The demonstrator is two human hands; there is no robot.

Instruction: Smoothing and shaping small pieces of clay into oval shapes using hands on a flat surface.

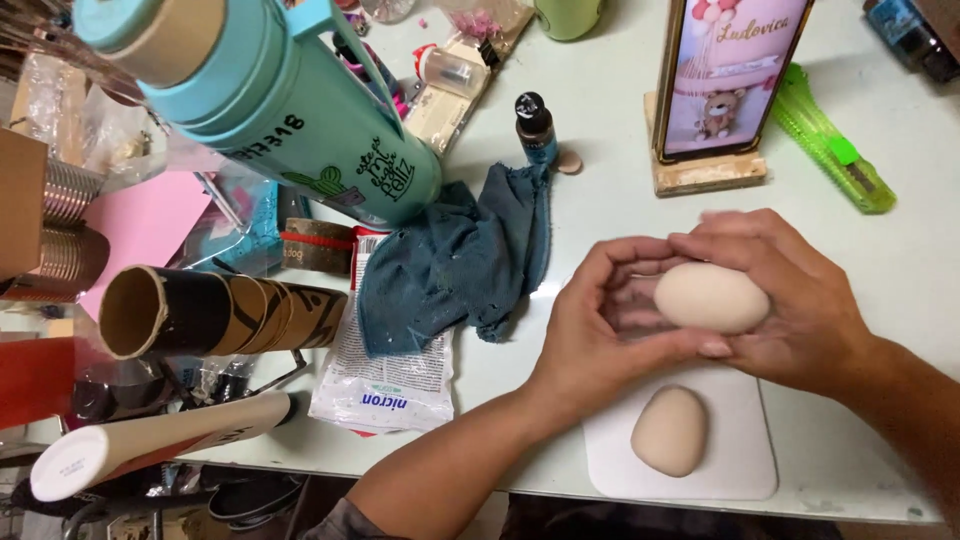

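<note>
Both my hands cradle a smooth, egg-shaped beige lump of clay point(711, 297) above the table. My left hand point(600, 325) curls around its left side with the thumb underneath. My right hand point(790, 300) wraps it from the right and behind. Below them a second, flatter beige lump point(670, 430) lies on a white mat point(745, 465) near the front edge of the table.
A dark teal cloth point(450, 260) lies left of my hands over a white plastic packet point(385, 385). A turquoise bottle point(290, 110), cardboard tubes point(215, 310), a white tube point(150, 440), a small paint bottle point(534, 125), a framed picture on a wooden stand point(725, 80) and a green cutter point(835, 150) surround them.
</note>
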